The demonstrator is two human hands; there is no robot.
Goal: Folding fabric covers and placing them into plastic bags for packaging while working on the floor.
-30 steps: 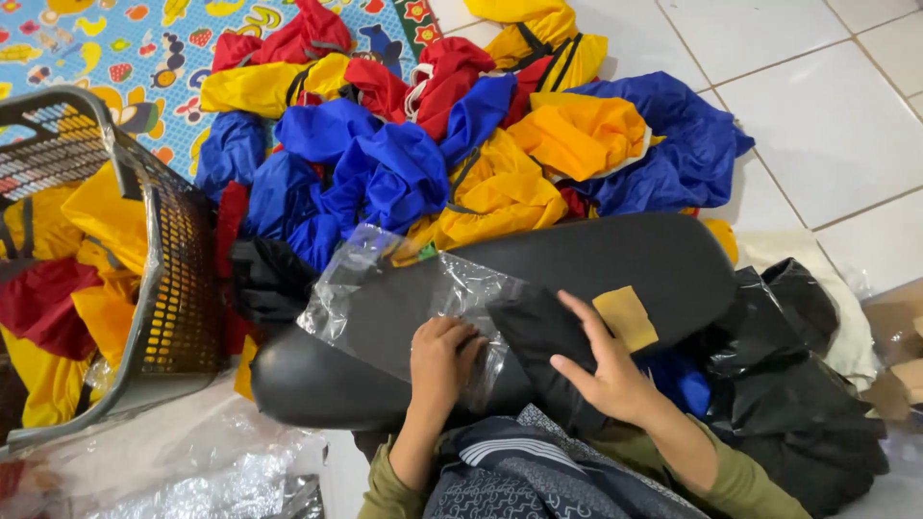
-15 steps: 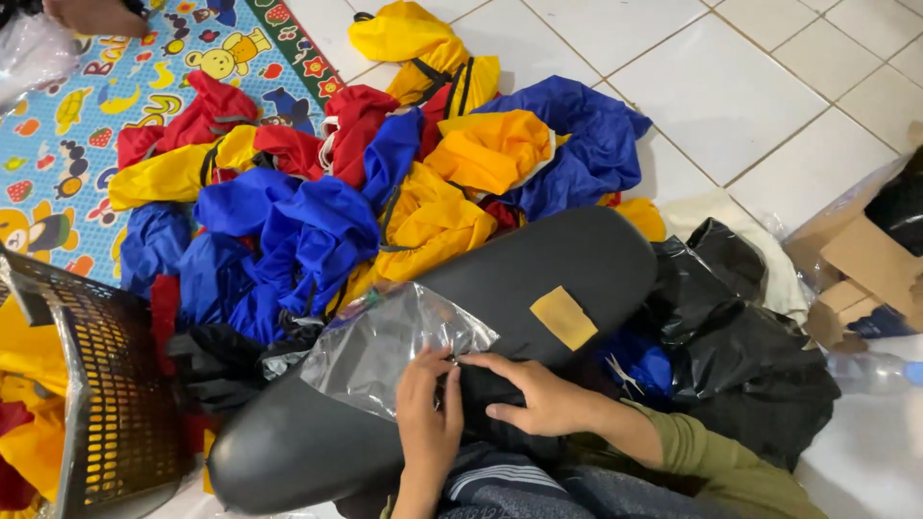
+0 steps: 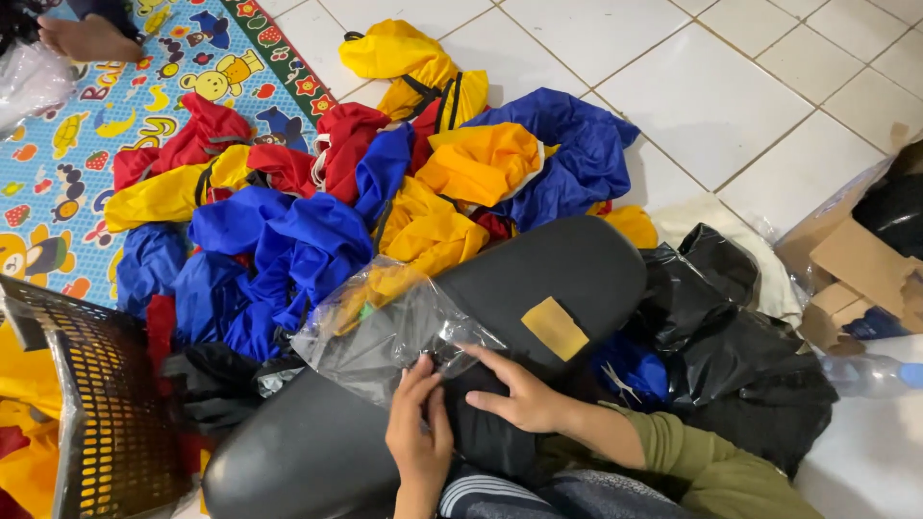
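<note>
You are pinching the open edge of a thin, crinkled clear plastic bag (image 3: 385, 336) with your left hand (image 3: 420, 423), while your right hand (image 3: 524, 396) is pressing flat, fingers extended, on a folded black fabric item (image 3: 486, 423) just beside that grip; both are resting on a smooth black cushioned seat pad (image 3: 538, 274). The film is likely behaving as light, limp and slippery, so you are best taking hold at its mouth edge, nearest your fingertips.

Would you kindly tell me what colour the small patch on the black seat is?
The patch is tan, like tape, seen in the head view.
</note>
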